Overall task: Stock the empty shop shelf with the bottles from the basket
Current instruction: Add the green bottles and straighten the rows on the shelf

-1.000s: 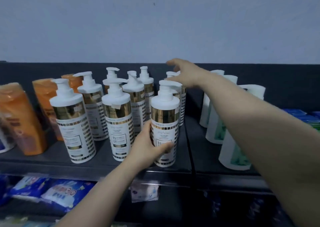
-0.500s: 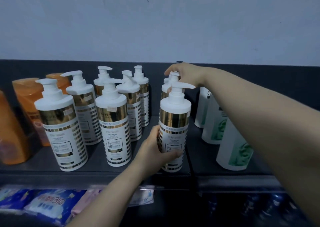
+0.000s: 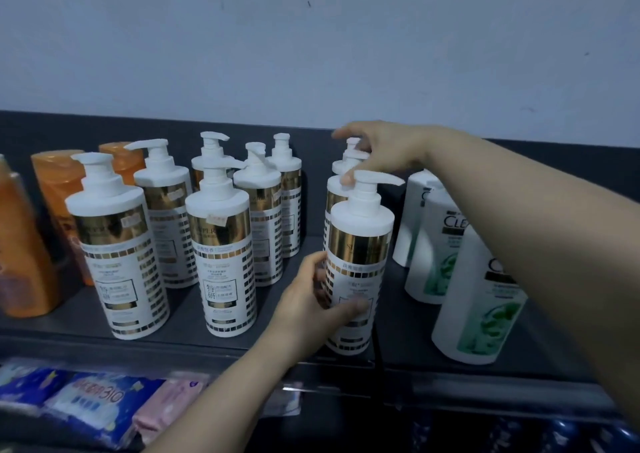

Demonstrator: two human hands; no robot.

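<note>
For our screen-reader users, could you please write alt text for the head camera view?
A person's left hand grips the body of a white-and-gold pump bottle standing at the front of a dark shelf, while the right hand touches its pump head. Matching bottles stand to the left beside orange bottles; white-and-green bottles stand to the right.

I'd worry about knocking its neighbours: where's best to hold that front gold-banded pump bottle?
Grip the front pump bottle by its round body below the gold band, coming from the front-left, as the left hand does. The pump head is narrow, its spout juts right; another bottle stands close behind.
</note>
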